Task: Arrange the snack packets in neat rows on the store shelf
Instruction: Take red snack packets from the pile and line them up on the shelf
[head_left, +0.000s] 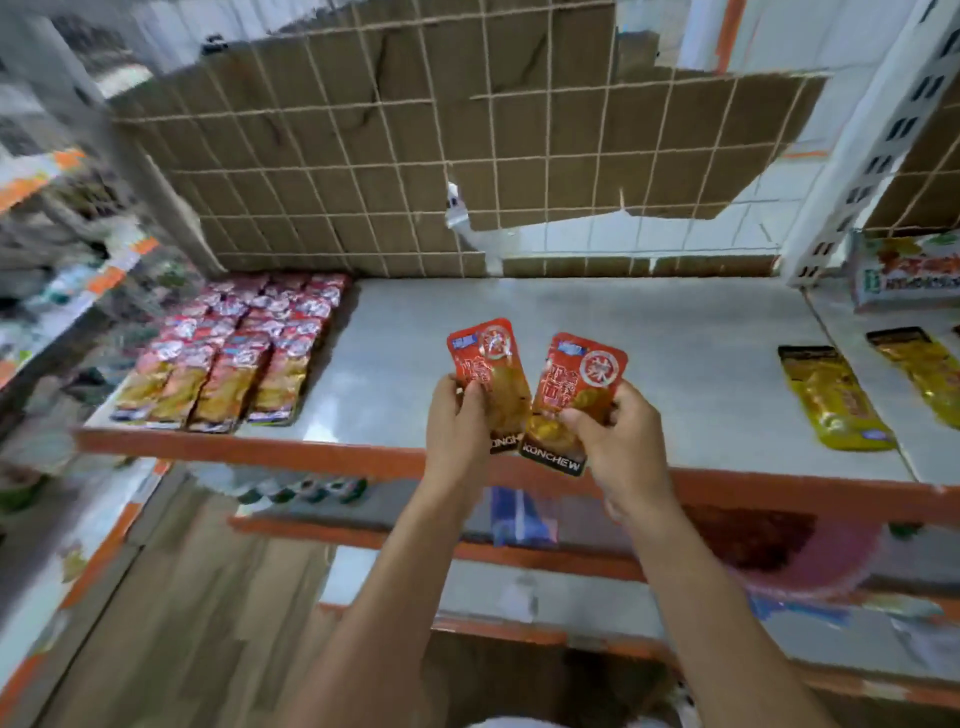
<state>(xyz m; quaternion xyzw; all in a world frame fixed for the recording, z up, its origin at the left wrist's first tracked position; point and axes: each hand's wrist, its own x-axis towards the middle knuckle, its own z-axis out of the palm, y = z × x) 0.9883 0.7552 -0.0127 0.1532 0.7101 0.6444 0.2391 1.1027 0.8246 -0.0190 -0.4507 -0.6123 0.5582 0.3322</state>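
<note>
Pinching red packets (576, 387), left hand (457, 423) and right hand (621, 439) hold each lengthwise, tops toward the shelf (665, 332).

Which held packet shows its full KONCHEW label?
The right packet, in the right hand; the left packet, in the left hand, has its label partly covered.

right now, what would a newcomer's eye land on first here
Mid-frame, over the front edge of the shelf, the left hand grips one red packet and the right hand grips a second red packet. Next come the rows of red packets at the shelf's left end, and a yellow packet lying toward its right.
</note>
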